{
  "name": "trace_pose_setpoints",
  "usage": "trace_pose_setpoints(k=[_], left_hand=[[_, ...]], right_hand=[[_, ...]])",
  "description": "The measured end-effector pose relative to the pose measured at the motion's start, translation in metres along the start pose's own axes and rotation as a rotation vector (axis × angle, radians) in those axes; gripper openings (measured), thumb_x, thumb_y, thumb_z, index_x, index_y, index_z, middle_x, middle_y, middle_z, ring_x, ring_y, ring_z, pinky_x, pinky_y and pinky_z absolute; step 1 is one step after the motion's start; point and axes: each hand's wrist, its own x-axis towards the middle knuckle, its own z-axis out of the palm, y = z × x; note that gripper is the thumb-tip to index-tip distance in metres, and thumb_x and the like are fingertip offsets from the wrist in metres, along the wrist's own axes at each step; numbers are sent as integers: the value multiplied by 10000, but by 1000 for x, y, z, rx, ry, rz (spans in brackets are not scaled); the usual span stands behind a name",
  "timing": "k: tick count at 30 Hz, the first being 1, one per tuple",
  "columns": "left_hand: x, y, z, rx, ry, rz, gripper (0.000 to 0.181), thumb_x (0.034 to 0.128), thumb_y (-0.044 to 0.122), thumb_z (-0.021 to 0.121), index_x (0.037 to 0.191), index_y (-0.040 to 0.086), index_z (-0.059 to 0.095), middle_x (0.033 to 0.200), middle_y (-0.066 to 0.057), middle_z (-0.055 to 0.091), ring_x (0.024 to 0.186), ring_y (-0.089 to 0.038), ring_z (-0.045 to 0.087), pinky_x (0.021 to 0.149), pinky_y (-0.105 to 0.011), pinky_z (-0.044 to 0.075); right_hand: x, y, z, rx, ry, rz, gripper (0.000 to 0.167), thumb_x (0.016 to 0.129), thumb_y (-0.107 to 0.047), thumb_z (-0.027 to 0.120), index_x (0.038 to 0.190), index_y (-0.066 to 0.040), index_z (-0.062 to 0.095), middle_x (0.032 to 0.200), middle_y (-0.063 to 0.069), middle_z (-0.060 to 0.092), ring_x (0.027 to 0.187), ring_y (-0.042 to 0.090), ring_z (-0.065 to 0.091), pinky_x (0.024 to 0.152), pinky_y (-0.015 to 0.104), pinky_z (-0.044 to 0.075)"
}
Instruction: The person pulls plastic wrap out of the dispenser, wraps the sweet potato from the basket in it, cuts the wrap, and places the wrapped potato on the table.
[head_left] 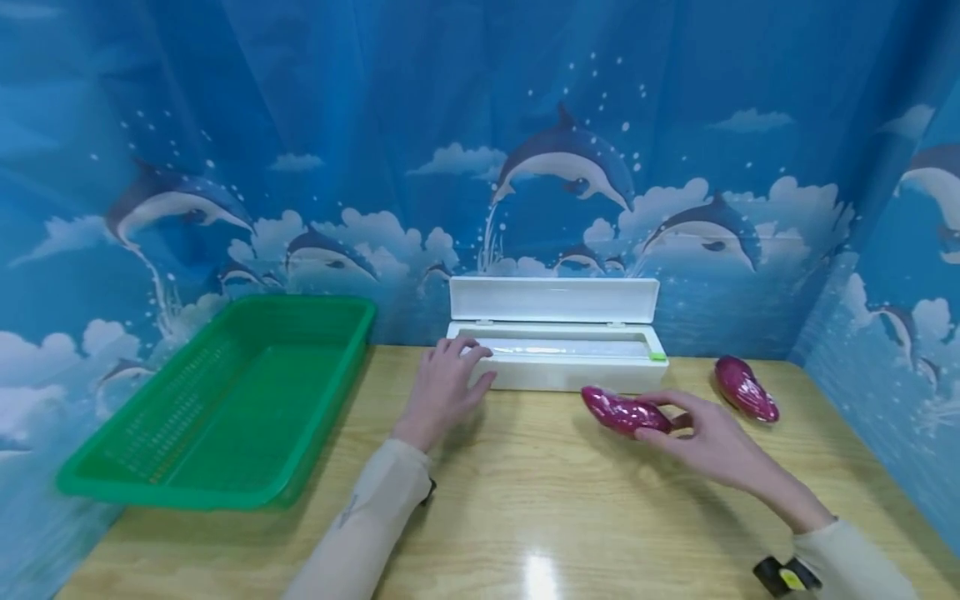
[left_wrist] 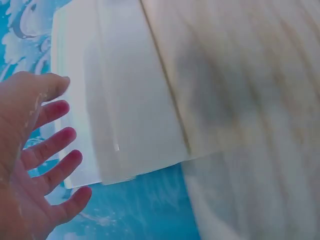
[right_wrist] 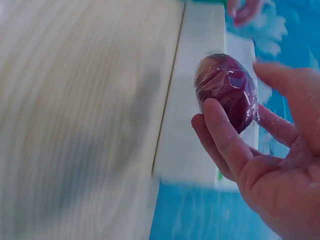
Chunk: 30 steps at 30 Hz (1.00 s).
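Note:
My right hand (head_left: 708, 437) holds a purple sweet potato (head_left: 621, 412) wrapped in clear film between thumb and fingers, above the table in front of the box. In the right wrist view, the glossy, creased film shows on the sweet potato (right_wrist: 227, 90). A white cling film box (head_left: 555, 375) stands against the backdrop, its lid (head_left: 553, 300) raised and a roll of film (head_left: 558, 348) inside. My left hand (head_left: 442, 387) is at the box's left front edge with fingers apart, gripping nothing; contact with the box is unclear. In the left wrist view, that hand's fingers (left_wrist: 55, 145) are spread.
A second film-wrapped sweet potato (head_left: 745, 389) lies on the table right of the box. To the left stands a green plastic basket (head_left: 300, 454). A green piece (head_left: 657, 357) sits at the box's right end. Blue dolphin-print cloth (head_left: 390, 167) walls the table (head_left: 480, 500).

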Motion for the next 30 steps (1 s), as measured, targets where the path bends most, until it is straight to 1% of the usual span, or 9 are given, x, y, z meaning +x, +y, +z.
trace_pose_setpoints(k=[4,8,10,14,17,20,23,26,30], left_hand=[[1,-3,6,47,-51,-10,360,982,463,655,1249,223,689,1255,-50,652,1163,-293,599,979,-502,521],[2,-2,10,93,-70,-28,397,981,516,628,1262,239,676,1229,-48,646,1142,-280,592,964,-467,523],[3,-1,12,110,-68,-39,408,975,534,624,1261,247,667,1231,-48,642,1149,-277,583,967,-467,522],[6,3,16,152,-74,-59,427,968,561,606,1269,261,643,1246,-49,632,1179,-290,570,983,-488,522],[7,6,18,174,-81,-59,437,969,565,594,1278,259,631,1252,-52,626,1185,-301,569,984,-496,524],[7,7,19,198,-73,-44,446,970,570,582,1280,252,623,1243,-52,620,1168,-302,576,965,-484,533],[7,8,19,218,-56,-26,453,969,576,575,1282,251,621,1234,-52,621,1146,-299,588,938,-470,542],[7,8,20,223,-52,-24,460,968,580,572,1288,253,617,1235,-52,621,1142,-297,588,933,-469,544],[6,8,20,227,-52,-34,463,963,578,581,1289,250,613,1235,-53,617,1146,-298,585,937,-467,542]], right_hand=[[-15,23,-16,-87,104,11,614,765,-275,910,1242,-18,620,1200,224,673,916,245,702,662,204,575],[-23,44,-24,-155,184,50,579,797,-248,883,1196,44,583,1079,264,681,832,230,665,604,210,522],[-26,52,-28,-189,219,82,596,821,-254,858,1213,75,554,1034,312,673,797,289,668,574,248,507],[-28,65,-34,-298,267,107,648,834,-282,834,1263,95,527,1042,386,641,794,445,666,566,423,559],[-26,70,-36,-366,260,104,630,834,-284,823,1273,73,545,1074,417,620,808,499,655,591,536,563],[-22,72,-37,-397,238,137,589,847,-289,802,1245,74,564,1073,421,602,812,488,645,597,536,551],[-17,74,-35,-392,238,159,596,859,-274,786,1236,124,550,1088,437,566,849,514,624,623,561,552],[-13,76,-33,-391,260,125,612,846,-229,797,1242,154,530,1097,458,549,872,550,608,641,603,548],[-7,78,-29,-430,299,28,591,807,-202,827,1245,96,566,1030,441,596,828,535,634,646,618,550]])
